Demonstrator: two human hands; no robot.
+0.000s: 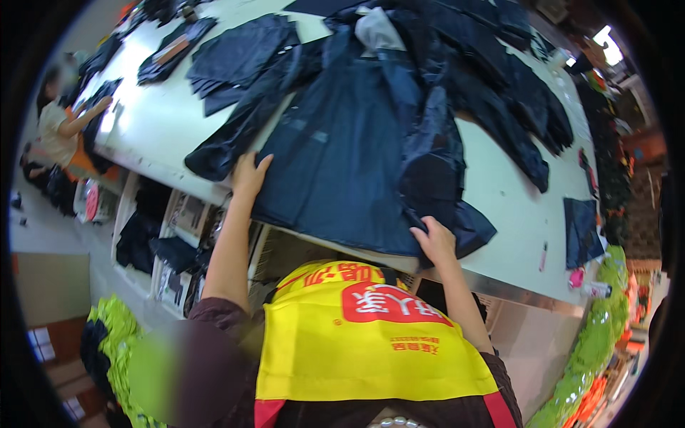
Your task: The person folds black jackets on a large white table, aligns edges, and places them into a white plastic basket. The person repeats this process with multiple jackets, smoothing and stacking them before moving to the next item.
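Observation:
A dark navy jacket [335, 157] lies spread on the white table, its hem toward me and at the table's near edge. Its inside collar area shows a pale grey patch [378, 32] at the far end. My left hand [248, 177] rests at the jacket's left side, between the body and the left sleeve [221, 146], thumb and fingers apart. At the hem's right corner, my right hand [437, 241] has its thumb and fingers on the fabric, beside the dark right sleeve [432, 185]. Fingers beneath the cloth, if any, are hidden.
Folded navy garments [242, 53] are stacked at the far left of the table [514, 228]; more dark garments [506, 93] lie at the right. A small navy piece [581, 228] sits near the right edge. Shelves [178, 221] stand below. Another person [61, 128] works at far left.

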